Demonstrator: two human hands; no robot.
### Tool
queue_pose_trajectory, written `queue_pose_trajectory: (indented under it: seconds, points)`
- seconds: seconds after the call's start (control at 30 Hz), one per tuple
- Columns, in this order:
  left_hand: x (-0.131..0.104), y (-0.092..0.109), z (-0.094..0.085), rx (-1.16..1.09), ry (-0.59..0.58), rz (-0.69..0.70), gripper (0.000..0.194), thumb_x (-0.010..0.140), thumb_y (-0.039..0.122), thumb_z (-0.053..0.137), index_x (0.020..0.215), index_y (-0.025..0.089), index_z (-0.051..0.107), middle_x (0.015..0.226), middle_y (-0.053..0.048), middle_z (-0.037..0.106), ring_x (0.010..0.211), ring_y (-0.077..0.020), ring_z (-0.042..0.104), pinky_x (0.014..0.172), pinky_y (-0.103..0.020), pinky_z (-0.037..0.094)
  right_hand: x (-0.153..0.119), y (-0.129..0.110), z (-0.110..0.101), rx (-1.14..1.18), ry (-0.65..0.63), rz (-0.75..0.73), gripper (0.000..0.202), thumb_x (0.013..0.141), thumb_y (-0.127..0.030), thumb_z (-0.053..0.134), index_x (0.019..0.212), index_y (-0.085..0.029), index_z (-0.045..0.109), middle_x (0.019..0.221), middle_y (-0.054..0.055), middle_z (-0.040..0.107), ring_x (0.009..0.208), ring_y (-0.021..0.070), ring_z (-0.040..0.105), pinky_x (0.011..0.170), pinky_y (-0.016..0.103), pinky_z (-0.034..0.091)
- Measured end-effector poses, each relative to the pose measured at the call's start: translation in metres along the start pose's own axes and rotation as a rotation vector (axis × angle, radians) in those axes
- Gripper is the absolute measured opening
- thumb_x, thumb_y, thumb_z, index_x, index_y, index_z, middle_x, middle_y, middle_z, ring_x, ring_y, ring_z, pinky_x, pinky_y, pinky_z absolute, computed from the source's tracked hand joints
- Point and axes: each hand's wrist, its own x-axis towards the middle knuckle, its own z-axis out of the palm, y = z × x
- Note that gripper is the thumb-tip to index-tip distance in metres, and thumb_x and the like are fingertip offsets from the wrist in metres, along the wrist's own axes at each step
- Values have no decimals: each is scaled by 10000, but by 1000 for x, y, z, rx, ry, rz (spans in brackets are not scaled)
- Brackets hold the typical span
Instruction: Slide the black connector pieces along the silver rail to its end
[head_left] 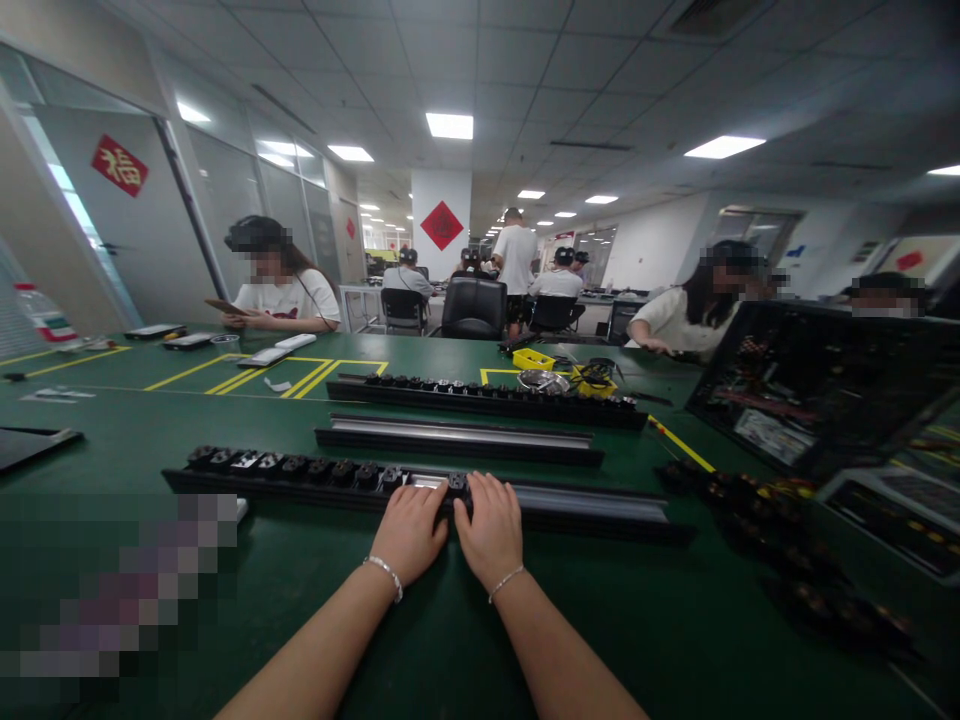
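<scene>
A long black channel-shaped strip (600, 508) lies across the table in front of me. Black socket modules (319, 468) sit in a row along its left part, while the right part shows a bare grey inner floor. One separate black module (457, 484) stands in the channel, right of a short gap in the row. My left hand (411, 528) is closed over the strip's near wall beside that gap, fingertips on the channel. Closed at the single module is my right hand (491, 525), its fingers along the module's right side and its thumb at the front.
Behind lie a second channel (457, 437) and another filled strip (487, 400). Loose black modules (780, 540) are heaped at right, near a large black case (832, 380). Yellow trays (533, 359) and a metal bowl (543, 381) stand farther back. Co-workers sit across the table.
</scene>
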Motion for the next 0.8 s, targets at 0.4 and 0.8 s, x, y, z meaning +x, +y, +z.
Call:
queue_pose_trajectory:
  seconds: [0.4,0.8]
  points:
    - [0,3,0,11,-17,-6,457,777,264,464,1233,233,456,1063,-48,595,990,-193,500,961,-377,280,1,-2,5,1,29,62,450,848,-364,380,1215,-140,514,1270,90,513,1235,222,361,1053,388,151]
    - [0,3,1,37,-40,-17,511,769,287,478,1277,279,413,1004,-41,583,948,-191,500,938,-371,279,2,-3,4,0,38,81,427,848,-388,389,1176,-158,536,1203,88,566,1174,226,425,1045,405,150]
